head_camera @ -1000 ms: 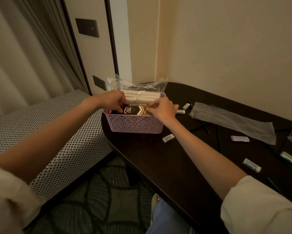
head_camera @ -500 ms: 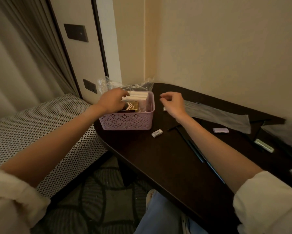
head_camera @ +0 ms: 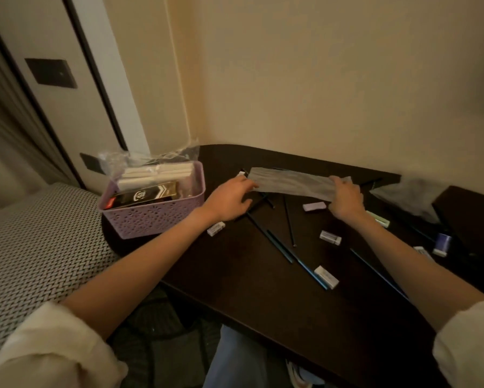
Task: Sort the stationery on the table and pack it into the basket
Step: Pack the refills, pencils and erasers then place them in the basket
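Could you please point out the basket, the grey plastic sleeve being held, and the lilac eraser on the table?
basket (head_camera: 154, 219): head view, front latticed wall.
grey plastic sleeve (head_camera: 291, 182): head view, middle, between the hands.
lilac eraser (head_camera: 314, 206): head view, its top face.

You are looking at a dim, warm, yellowish picture; no lamp shows, and the light falls soft and even on the cream wall (head_camera: 333, 79). The dark table (head_camera: 249, 289) swallows detail, so the thin pencils (head_camera: 288, 222) barely stand out from it, while the pale erasers (head_camera: 326, 277) show clearly. Shadows are faint and soft-edged. You get no hard glare, only a weak sheen on the clear plastic (head_camera: 151, 158) behind the basket (head_camera: 154, 217). The whole frame is slightly soft. Your wide lens bends the door frame (head_camera: 95, 79) and stretches the sleeves (head_camera: 53, 351) at the lower corners, where they are blurred.
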Demonstrator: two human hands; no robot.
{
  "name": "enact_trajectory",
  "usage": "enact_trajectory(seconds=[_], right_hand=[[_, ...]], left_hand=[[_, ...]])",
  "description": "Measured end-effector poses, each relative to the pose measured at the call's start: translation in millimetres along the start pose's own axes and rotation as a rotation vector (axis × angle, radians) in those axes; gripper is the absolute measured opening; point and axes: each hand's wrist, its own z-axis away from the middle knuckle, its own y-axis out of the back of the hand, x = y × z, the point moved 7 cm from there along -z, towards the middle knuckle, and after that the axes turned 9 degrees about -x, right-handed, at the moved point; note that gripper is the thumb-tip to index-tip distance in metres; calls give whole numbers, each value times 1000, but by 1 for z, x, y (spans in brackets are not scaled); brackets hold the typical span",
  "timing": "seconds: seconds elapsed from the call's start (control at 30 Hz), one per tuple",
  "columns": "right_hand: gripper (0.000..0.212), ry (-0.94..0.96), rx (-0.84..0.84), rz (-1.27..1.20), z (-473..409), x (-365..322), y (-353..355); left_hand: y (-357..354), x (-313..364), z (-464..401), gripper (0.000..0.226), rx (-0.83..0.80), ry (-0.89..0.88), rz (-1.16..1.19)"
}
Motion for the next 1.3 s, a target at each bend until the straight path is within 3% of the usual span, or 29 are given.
enact_trajectory(seconds=[0.07,0.2,0.4,0.6,0.73,1.0,1.1,1.3], right_hand=[[76,-50,29,-31,-7,23,6],[62,-159,97,-355,-19,59,11],[52,-259,98,-601,-33,72,6],[52,-311,92,-744,-41,74,-4],[46,-264,21,-831,-40,68,-5],[35,-59,-18,-1462,-15,47,23],[11,13,5,-1401,0,38,34],[11,80,-6,-1110,33,21,47]], left_hand=[[-15,11,-16,48,-31,-28,-13],[-42,27,-51,57,-76,-61,-84],[-52,26,-92,64,25,13,-203],[-70,30,-113,48,-5,53,-213],[-68,36,-114,18,98,20,-203],[-19,45,-82,10,419,-63,-127],[0,60,-58,9,420,-80,-123],[18,95,1,6,259,-83,-156]])
